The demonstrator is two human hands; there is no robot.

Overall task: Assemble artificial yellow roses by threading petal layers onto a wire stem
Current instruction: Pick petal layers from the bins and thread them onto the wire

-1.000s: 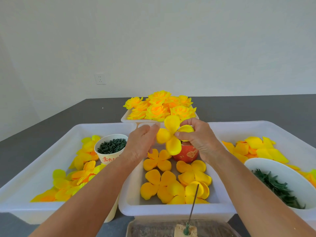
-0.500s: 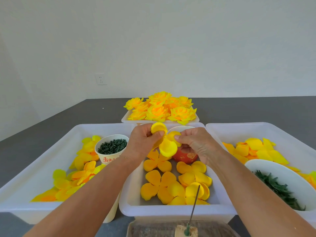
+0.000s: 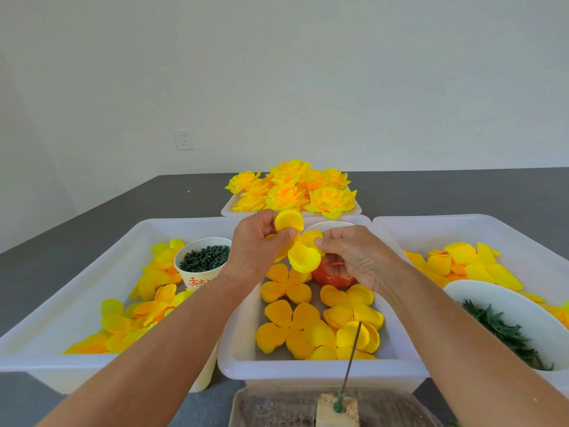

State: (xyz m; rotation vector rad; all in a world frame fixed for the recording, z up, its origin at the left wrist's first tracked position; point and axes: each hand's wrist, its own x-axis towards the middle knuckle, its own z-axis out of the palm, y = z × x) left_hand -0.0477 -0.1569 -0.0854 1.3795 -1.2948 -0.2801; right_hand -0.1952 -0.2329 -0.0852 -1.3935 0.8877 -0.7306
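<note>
Pinching one petal layer (image 3: 303, 252) between them above the middle tray (image 3: 308, 369), left hand (image 3: 257, 249) and right hand (image 3: 354, 257) each clamp a lobe. Likely thin, floppy, featherweight fabric; best gripped near its center hole, hidden here. Wire stem (image 3: 351, 355) stands bare.

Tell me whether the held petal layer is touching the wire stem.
Apart. The head view shows both hands pinching the petal layer up over the middle tray, while the wire stem stands far nearer the camera, in its block.
</note>
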